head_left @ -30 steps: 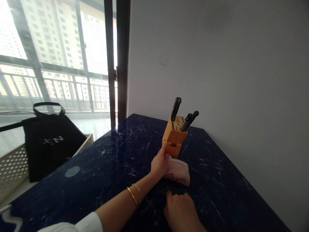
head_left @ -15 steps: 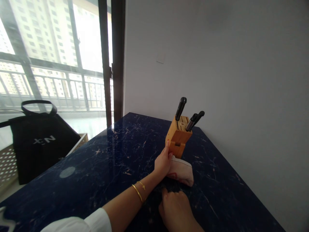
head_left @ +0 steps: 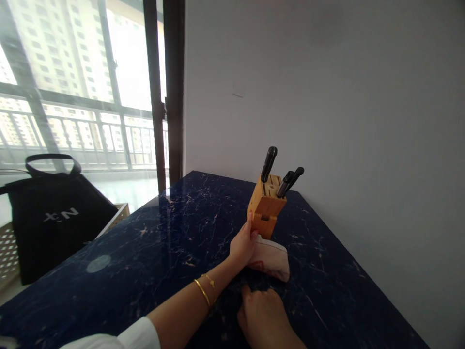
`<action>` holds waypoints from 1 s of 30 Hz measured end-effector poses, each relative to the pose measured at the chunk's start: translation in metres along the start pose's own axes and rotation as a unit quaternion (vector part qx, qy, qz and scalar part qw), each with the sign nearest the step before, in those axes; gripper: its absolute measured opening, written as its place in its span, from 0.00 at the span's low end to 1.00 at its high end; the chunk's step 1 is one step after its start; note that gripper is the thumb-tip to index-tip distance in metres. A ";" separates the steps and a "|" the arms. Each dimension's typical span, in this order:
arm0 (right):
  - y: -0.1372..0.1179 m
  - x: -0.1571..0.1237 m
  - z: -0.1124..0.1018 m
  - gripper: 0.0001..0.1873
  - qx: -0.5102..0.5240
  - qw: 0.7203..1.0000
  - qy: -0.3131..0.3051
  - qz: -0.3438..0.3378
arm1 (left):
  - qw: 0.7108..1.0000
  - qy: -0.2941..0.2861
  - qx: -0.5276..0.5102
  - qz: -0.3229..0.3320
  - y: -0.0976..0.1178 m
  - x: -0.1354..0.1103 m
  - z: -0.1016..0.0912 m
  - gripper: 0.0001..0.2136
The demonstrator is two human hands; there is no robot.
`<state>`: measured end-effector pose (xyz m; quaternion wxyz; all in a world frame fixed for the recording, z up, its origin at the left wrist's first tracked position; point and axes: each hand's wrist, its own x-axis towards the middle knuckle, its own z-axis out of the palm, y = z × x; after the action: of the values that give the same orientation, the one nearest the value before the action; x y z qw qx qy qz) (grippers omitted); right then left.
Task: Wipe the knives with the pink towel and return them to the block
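Note:
My left hand [head_left: 242, 245] reaches across the dark blue marble table [head_left: 174, 242] and rests on a folded white cloth [head_left: 271, 257], its fingers curled round the cloth's left end. The thumb touches the lower front of a wooden knife block [head_left: 265, 207]. Three black knife handles [head_left: 269, 164] stick up out of the block. My right hand [head_left: 265, 317] lies near the front edge with its fingers curled under and the thumb up. What it holds, if anything, is hidden.
A black tote bag [head_left: 51, 218] stands on a perforated white rack [head_left: 10, 252] left of the table. A glass door with a dark frame [head_left: 163, 92] is behind it. The grey wall [head_left: 327, 97] runs along the table's far and right sides.
The view has shifted slightly. Both hands and the cloth stay in much the same place by the knife block.

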<state>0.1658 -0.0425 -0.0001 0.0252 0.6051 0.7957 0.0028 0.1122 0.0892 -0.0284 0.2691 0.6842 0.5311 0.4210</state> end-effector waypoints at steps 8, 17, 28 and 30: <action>-0.001 0.000 -0.001 0.14 -0.008 1.000 -0.013 0.007 | 0.995 -0.029 0.089 0.032 -0.004 0.006 -0.009 0.27; 0.003 0.000 -0.004 0.13 -0.011 1.000 -0.029 -0.006 | 0.986 -0.024 0.143 0.086 -0.017 -0.041 -0.058 0.22; 0.003 0.000 -0.006 0.12 -0.018 0.999 -0.028 -0.007 | 0.984 -0.048 0.151 0.082 -0.016 -0.068 -0.086 0.15; 0.003 0.002 -0.006 0.12 -0.016 0.999 -0.028 -0.005 | 0.986 -0.057 0.134 0.074 -0.019 -0.065 -0.089 0.17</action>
<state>0.1685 -0.0400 0.0056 0.0569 0.6007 0.7975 -0.0017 0.0210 0.0257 -0.0187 0.1729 0.7747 0.5144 0.3247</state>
